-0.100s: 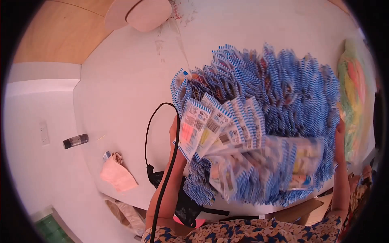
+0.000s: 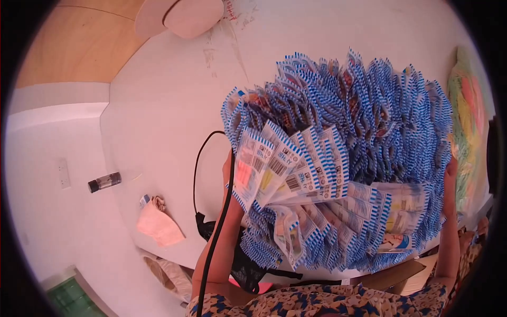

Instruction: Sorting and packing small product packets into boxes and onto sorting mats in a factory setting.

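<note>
A big bundle of small flat plastic packets (image 2: 364, 132), with blue-and-white striped edges, spans the space between my two hands. Several packets fan out at its front left, showing printed faces with barcodes. My left hand (image 2: 228, 171) presses the bundle's left side, its fingers mostly hidden behind the packets. At the opposite side, my right hand (image 2: 450, 171) holds the bundle's right edge, its fingers partly hidden as well. Through the clear film of the lower packets, yellow and pinkish contents show.
A black cable (image 2: 219, 232) loops beside my left forearm. On the white table (image 2: 163, 105) are a pale hat (image 2: 193, 18), a dark-capped bottle (image 2: 104, 182), a pink cloth (image 2: 160, 224) and a black lacy item (image 2: 248, 272). A clear bag of colourful contents (image 2: 467, 127) lies at the right.
My right hand and the bundle's right side have shifted slightly right, and the bundle looks a little wider. The whole view has shifted slightly too.
</note>
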`<action>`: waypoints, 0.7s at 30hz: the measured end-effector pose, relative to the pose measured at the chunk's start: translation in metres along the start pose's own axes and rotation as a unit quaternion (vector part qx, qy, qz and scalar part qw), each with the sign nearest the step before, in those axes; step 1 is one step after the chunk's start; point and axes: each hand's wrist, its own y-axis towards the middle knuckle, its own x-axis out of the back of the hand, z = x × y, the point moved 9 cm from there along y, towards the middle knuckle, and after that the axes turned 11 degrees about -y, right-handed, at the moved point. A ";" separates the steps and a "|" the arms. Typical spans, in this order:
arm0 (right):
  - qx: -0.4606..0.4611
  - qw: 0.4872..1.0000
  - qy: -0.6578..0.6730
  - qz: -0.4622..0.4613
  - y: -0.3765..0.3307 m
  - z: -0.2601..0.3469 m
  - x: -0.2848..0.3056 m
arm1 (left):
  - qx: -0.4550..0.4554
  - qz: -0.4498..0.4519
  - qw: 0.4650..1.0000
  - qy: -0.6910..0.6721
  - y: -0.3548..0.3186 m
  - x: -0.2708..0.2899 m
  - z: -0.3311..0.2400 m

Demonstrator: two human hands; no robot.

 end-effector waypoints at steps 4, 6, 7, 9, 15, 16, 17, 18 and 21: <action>0.025 0.995 -0.078 0.057 0.006 0.019 -0.020 | 0.195 -0.045 0.960 -0.195 -0.006 0.007 0.028; 0.042 0.996 -0.027 0.077 0.007 0.045 -0.037 | 0.184 -0.033 0.935 -0.303 -0.006 0.017 0.042; 0.045 0.994 0.014 0.094 0.005 0.052 -0.043 | 0.231 -0.063 0.933 -0.270 -0.011 0.020 0.049; 0.062 0.992 -0.038 0.104 0.009 0.040 -0.039 | 0.264 -0.004 0.904 -0.337 -0.008 0.003 0.022; 0.118 0.985 -0.020 0.122 0.011 0.066 -0.035 | 0.274 0.004 0.884 -0.379 -0.031 0.024 0.000; 0.089 0.987 0.005 0.137 0.012 0.055 -0.035 | 0.256 -0.036 0.906 -0.334 -0.033 0.030 -0.008; 0.059 0.986 0.029 0.152 0.012 0.045 -0.032 | 0.199 -0.017 0.918 -0.343 -0.029 0.023 -0.021; 0.057 0.986 0.022 0.155 0.008 0.057 -0.033 | 0.195 -0.020 0.917 -0.346 -0.030 0.018 -0.027; 0.088 0.987 -0.013 0.135 0.009 0.055 -0.039 | -0.022 -0.018 0.988 -0.149 -0.022 0.018 -0.060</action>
